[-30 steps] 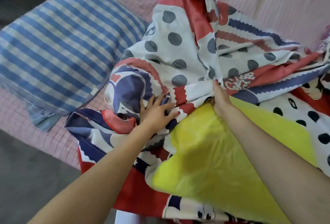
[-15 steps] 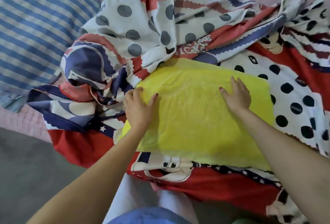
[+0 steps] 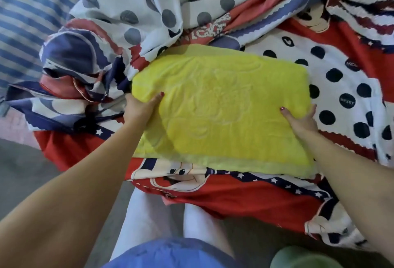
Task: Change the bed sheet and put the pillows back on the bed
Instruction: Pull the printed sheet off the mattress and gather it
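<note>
Two hands [image 3: 140, 105] [image 3: 302, 118] gripping one yellow pillow [image 3: 221, 105]

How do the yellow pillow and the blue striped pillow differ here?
The yellow pillow is plain and gripped at both ends by the left hand and right hand; the blue striped pillow lies untouched, partly out of frame. The yellow one rests on the cartoon-print sheet; the striped one lies beside it.

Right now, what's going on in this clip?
A person stands at the bed's edge and grips a yellow pillow at both ends: the left hand at its left end, the right hand at its right. The pillow lies on a crumpled cartoon-print sheet that is bunched up, not spread. A blue striped pillow sits off to the left on the bed.
</note>
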